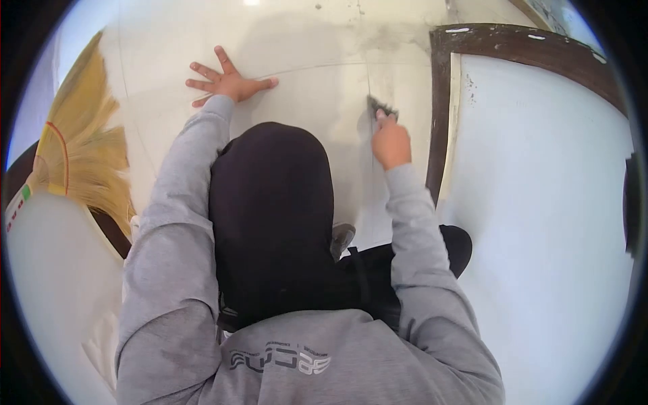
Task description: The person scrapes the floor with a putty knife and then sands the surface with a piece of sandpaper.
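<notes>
The left hand [226, 82] lies flat on the pale floor [304, 61] at 11 o'clock of the view. It is palm down, with all five fingers open, straight and spread wide, and the thumb points toward 3 o'clock. Its arm runs almost straight from the shoulder at 7 o'clock up to the wrist, and the grey sleeve [177, 202] reaches the heel of the hand.

The right hand [391, 143] sits at 1 o'clock, seen from the back. Its fingers are curled tight into a fist round a small dark tool [382, 106]. The tool sticks out of the top of the fist toward 12 o'clock. Its tip touches the floor on a thin joint [369, 74] between tiles, where the surface is smeared grey. The right forearm rises from 5 o'clock with the elbow bent, and the wrist is roughly in line with the forearm.

Between the two arms a rounded black cloth [270, 216] fills the centre; I cannot tell whether it is a knee or a hood. A grey shoe [341, 236] shows at its 3 o'clock edge.

A straw broom [84, 152] lies at 9 o'clock, well apart from the left hand. A dark wooden frame [439, 108] stands at 3 o'clock of the right hand, near it but not touching. The frame borders a white panel [540, 202] that fills the right side
</notes>
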A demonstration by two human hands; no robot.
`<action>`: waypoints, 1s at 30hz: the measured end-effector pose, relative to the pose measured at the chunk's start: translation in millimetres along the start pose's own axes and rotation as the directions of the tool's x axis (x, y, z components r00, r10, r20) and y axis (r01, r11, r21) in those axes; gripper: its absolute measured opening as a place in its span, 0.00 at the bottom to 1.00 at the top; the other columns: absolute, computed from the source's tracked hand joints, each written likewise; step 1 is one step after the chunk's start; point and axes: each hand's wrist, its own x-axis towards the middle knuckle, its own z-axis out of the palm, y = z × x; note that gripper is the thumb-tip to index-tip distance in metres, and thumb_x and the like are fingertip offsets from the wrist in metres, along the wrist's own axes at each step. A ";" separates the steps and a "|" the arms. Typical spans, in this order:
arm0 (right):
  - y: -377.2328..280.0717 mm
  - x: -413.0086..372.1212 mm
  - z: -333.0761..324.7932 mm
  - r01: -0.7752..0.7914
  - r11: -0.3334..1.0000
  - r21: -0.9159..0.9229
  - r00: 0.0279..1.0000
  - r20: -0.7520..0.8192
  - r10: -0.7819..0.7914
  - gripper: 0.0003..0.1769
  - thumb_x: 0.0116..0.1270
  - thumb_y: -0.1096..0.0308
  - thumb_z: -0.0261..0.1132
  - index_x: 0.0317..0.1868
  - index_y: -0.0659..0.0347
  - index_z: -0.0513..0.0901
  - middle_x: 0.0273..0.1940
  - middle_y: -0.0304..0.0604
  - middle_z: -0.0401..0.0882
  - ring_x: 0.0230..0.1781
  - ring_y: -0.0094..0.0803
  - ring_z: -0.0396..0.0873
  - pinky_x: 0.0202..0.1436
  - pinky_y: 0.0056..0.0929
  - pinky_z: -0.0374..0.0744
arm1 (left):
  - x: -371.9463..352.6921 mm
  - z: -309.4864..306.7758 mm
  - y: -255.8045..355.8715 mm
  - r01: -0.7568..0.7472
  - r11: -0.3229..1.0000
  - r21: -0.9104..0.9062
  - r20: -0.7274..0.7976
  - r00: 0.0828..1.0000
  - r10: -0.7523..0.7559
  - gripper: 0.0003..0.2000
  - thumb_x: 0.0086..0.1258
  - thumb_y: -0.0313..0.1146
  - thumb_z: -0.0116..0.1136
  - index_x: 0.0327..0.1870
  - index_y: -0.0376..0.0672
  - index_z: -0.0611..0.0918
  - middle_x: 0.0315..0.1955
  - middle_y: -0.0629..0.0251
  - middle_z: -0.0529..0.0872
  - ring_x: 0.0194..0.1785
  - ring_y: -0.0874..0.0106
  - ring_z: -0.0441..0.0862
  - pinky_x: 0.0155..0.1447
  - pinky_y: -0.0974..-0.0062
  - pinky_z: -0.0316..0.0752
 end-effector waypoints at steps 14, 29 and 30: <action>-24.8 17.3 7.5 -0.024 1.000 -0.006 0.995 -0.097 0.023 0.22 0.75 0.67 0.52 0.65 0.63 0.78 0.57 0.66 0.80 0.54 0.59 0.82 0.58 0.51 0.81 | -1.0 1.9 -4.3 -0.033 0.999 -0.006 -0.012 0.999 0.033 0.78 0.38 0.79 0.72 0.81 0.63 0.24 0.76 0.36 0.14 0.76 0.25 0.12 0.66 0.12 0.37; 5.2 35.2 -28.6 0.053 0.993 0.101 0.993 -0.110 -0.042 0.21 0.75 0.63 0.56 0.65 0.52 0.82 0.63 0.61 0.79 0.54 0.56 0.83 0.61 0.49 0.80 | 2.3 4.5 -7.2 -0.036 0.999 -0.015 -0.001 0.999 0.036 0.79 0.36 0.80 0.72 0.80 0.62 0.23 0.76 0.35 0.14 0.75 0.25 0.12 0.65 0.11 0.37; 12.3 20.2 -18.2 0.101 0.986 0.130 0.980 -0.182 -0.076 0.21 0.74 0.63 0.56 0.64 0.52 0.82 0.63 0.61 0.78 0.54 0.56 0.83 0.61 0.49 0.80 | 2.3 0.0 -4.3 -0.016 1.000 -0.024 0.028 0.999 0.017 0.79 0.37 0.79 0.72 0.80 0.63 0.22 0.76 0.37 0.12 0.75 0.26 0.10 0.66 0.12 0.37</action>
